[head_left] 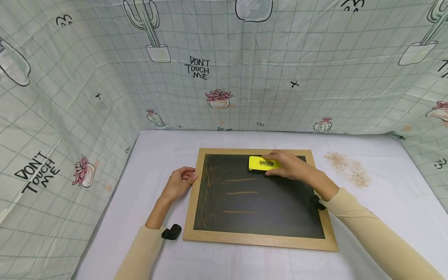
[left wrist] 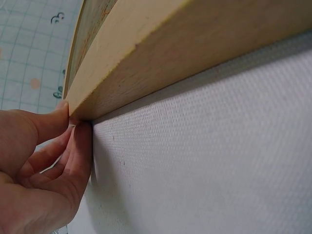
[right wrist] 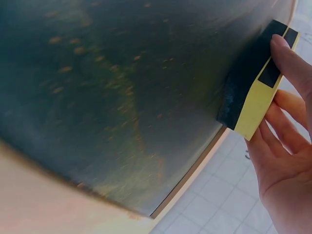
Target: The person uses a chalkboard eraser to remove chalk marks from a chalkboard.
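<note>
Black capitals on the cloth (head_left: 266,50) read "DON'T TOUCH ME", at back and left; the eraser (head_left: 256,163) bears print too small to read.

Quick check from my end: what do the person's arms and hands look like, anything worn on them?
The left sleeve and right sleeve are long, plain beige. A small black wrist camera sits by each cuff, left and right. The left hand and right hand are gloveless. No cables show.
</note>
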Demonstrator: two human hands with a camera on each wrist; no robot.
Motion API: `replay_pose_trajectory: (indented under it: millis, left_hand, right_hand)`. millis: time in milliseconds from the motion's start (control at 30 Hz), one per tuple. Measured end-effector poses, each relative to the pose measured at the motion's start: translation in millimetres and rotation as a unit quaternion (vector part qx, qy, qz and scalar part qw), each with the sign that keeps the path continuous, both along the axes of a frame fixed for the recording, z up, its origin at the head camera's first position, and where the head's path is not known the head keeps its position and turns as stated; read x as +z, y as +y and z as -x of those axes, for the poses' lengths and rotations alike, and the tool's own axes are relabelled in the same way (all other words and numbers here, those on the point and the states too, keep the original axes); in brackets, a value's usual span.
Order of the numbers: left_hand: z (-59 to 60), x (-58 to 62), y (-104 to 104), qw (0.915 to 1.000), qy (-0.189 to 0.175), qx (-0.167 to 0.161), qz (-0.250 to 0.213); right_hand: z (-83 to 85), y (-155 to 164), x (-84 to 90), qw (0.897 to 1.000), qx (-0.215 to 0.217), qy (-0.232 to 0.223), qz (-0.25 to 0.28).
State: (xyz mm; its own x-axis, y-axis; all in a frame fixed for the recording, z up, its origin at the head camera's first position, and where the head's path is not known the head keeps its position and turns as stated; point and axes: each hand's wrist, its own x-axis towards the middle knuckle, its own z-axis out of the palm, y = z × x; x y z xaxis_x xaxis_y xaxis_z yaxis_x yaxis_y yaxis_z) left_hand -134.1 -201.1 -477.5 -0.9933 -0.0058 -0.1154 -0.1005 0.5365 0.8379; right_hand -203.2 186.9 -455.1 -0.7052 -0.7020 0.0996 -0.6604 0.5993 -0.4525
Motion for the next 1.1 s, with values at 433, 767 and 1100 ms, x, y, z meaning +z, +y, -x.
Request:
replay_pose_trajectory:
  millis: [433,767,1100]
  left_hand:
    - [-2.5,3.4,2,1.0,-0.004,0.001,0.003]
    - [-1.8,1.9,2,1.0,0.0,-0.003,0.001]
    - [-0.3,1.6,1,1.0,-0.002,0.0,-0.001]
  right_hand:
    - [-12.3,22,1.0,0.999,-0.02,0.03,0.002]
    - [-16.0,28,3.5,0.999,-0.031,0.007,-0.003]
    - [-21.9,32,5.9,0.999,-0.032,0.0,0.003]
